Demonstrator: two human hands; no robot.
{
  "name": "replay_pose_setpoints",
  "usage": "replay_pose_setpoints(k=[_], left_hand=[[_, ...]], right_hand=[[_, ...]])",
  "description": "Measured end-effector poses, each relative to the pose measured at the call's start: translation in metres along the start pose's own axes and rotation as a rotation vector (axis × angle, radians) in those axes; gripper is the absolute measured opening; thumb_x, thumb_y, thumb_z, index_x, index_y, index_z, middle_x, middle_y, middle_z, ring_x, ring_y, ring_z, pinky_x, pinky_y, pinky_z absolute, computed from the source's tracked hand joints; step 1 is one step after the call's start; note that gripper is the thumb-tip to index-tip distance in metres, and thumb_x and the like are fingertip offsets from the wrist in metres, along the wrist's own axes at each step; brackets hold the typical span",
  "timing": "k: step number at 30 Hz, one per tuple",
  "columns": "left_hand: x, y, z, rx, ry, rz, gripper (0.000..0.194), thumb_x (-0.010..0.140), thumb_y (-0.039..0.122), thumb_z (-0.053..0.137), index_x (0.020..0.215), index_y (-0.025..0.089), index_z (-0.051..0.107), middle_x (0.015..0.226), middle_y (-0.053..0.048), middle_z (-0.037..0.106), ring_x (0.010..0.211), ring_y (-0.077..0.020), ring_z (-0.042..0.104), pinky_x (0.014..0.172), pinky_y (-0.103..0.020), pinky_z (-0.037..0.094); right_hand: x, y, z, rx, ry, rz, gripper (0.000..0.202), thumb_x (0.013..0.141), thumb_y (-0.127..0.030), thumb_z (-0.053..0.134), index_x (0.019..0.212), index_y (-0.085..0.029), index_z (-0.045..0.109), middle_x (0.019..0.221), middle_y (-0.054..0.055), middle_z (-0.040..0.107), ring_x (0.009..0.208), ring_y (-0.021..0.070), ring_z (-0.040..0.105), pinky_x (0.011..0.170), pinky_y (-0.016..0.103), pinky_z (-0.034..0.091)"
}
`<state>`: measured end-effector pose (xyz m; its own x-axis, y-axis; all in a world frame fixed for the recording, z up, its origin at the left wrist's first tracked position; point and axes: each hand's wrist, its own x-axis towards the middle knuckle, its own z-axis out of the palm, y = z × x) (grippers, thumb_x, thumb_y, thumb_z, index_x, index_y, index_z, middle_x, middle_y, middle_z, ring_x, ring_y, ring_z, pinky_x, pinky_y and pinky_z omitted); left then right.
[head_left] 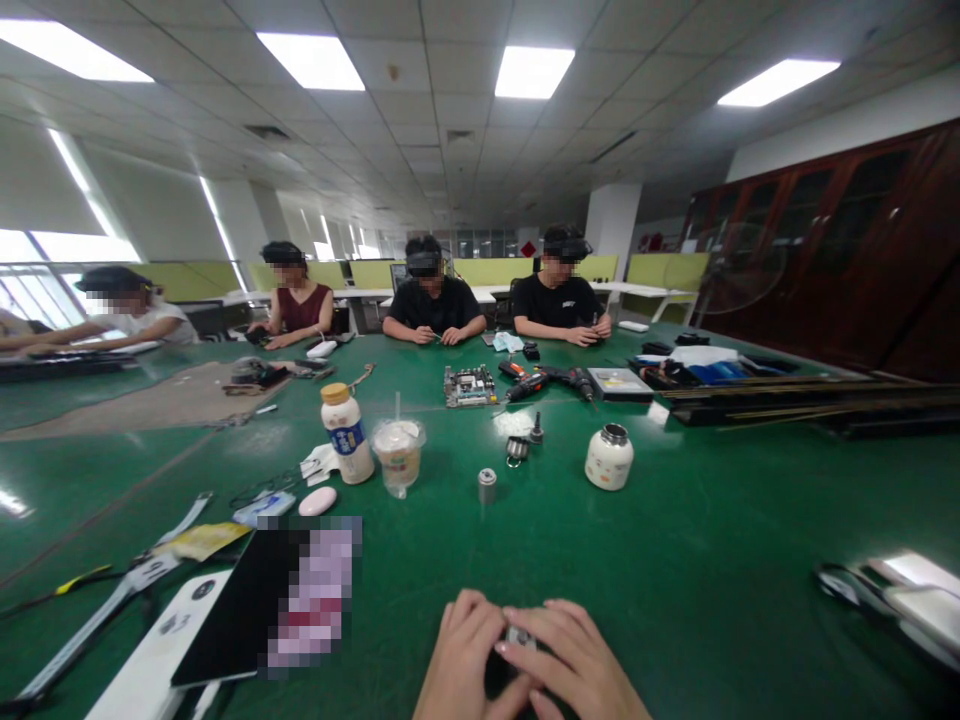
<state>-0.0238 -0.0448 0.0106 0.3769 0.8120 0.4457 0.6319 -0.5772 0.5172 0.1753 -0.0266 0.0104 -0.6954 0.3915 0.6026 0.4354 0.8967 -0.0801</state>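
At the near edge of the green table, my left hand [466, 645] and my right hand [576, 652] meet with fingers curled in. Between their fingertips shows a small silvery metal part [519, 636], mostly covered, so its exact kind is unclear. Straight ahead stands a short metal cylinder [487, 487]. Behind it lie a metal piece with a wire loop [517, 451] and a dark grey, narrow-topped piece [537, 430]. To the right of these, a small cream flask body [609, 462] with printed patterns stands upright, its metal neck uncovered.
On the left are a drink bottle [348, 440], a plastic cup with a straw [398, 455] and a dark tablet [232, 610]. A circuit board [470, 387] and power drills [529, 385] lie farther back. Several people [433, 300] sit across the table.
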Motion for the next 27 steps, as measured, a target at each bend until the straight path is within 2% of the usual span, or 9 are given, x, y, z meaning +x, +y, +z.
replay_pose_setpoints(k=[5,9,11,13,15,17,22,27], left_hand=[[0.001,-0.003,0.0,-0.033,-0.018,0.043,0.022,0.082,0.028,0.072,0.101,0.018,0.066,0.091,-0.007,0.071,0.089,-0.0262,0.057,0.078,-0.04,0.049],[0.002,0.003,-0.004,-0.022,-0.023,0.026,0.018,0.082,0.027,0.073,0.097,0.019,0.067,0.091,-0.007,0.071,0.09,-0.0264,0.057,0.079,-0.041,0.049],[0.003,0.007,-0.007,0.005,-0.031,-0.009,0.019,0.082,0.029,0.074,0.098,0.02,0.068,0.09,-0.006,0.071,0.091,-0.027,0.057,0.079,-0.042,0.049],[0.003,0.009,-0.009,0.035,-0.034,-0.036,0.026,0.08,0.032,0.076,0.103,0.022,0.068,0.091,-0.005,0.072,0.092,-0.0277,0.058,0.079,-0.043,0.049],[0.003,0.01,-0.01,0.059,-0.026,-0.039,0.033,0.078,0.034,0.078,0.108,0.024,0.068,0.092,-0.004,0.072,0.093,-0.0281,0.059,0.079,-0.043,0.049],[0.004,0.01,-0.01,0.074,-0.009,-0.031,0.033,0.078,0.034,0.079,0.108,0.023,0.069,0.092,-0.004,0.073,0.092,-0.0279,0.059,0.078,-0.042,0.05],[0.003,0.01,-0.009,0.078,0.002,-0.023,0.032,0.08,0.037,0.076,0.108,0.023,0.07,0.092,-0.007,0.073,0.092,-0.0275,0.059,0.078,-0.041,0.049],[0.003,0.01,-0.009,0.065,0.001,-0.032,0.034,0.079,0.036,0.077,0.109,0.023,0.069,0.093,-0.006,0.072,0.093,-0.028,0.059,0.079,-0.042,0.049]], right_hand=[[0.0,-0.001,0.001,-0.016,-0.024,0.008,0.048,0.089,-0.015,0.052,0.135,-0.024,0.051,0.134,0.006,0.064,0.119,0.0216,0.062,0.102,0.038,0.047],[-0.003,-0.001,0.001,-0.006,0.024,0.036,0.051,0.089,-0.013,0.049,0.14,-0.024,0.048,0.137,0.006,0.062,0.124,0.0222,0.059,0.105,0.039,0.046],[-0.005,0.001,0.001,-0.042,0.057,0.12,0.053,0.091,-0.015,0.047,0.143,-0.023,0.044,0.142,0.007,0.057,0.129,0.0237,0.054,0.107,0.042,0.044],[-0.007,0.004,0.003,-0.106,0.044,0.265,0.054,0.094,-0.02,0.047,0.148,-0.021,0.038,0.148,0.01,0.049,0.135,0.027,0.047,0.108,0.047,0.042],[-0.009,0.007,0.007,-0.165,-0.02,0.393,0.055,0.097,-0.028,0.047,0.151,-0.021,0.033,0.152,0.011,0.043,0.138,0.03,0.042,0.108,0.052,0.041],[-0.013,0.011,0.013,-0.195,-0.091,0.456,0.055,0.099,-0.034,0.046,0.151,-0.022,0.033,0.151,0.01,0.044,0.138,0.0312,0.041,0.107,0.055,0.041],[-0.021,0.015,0.026,-0.214,-0.162,0.489,0.051,0.1,-0.035,0.044,0.149,-0.027,0.036,0.151,0.007,0.044,0.138,0.0304,0.043,0.108,0.056,0.041],[-0.021,0.015,0.026,-0.201,-0.116,0.495,0.052,0.1,-0.034,0.045,0.15,-0.023,0.035,0.151,0.011,0.044,0.138,0.0296,0.043,0.108,0.054,0.041]])
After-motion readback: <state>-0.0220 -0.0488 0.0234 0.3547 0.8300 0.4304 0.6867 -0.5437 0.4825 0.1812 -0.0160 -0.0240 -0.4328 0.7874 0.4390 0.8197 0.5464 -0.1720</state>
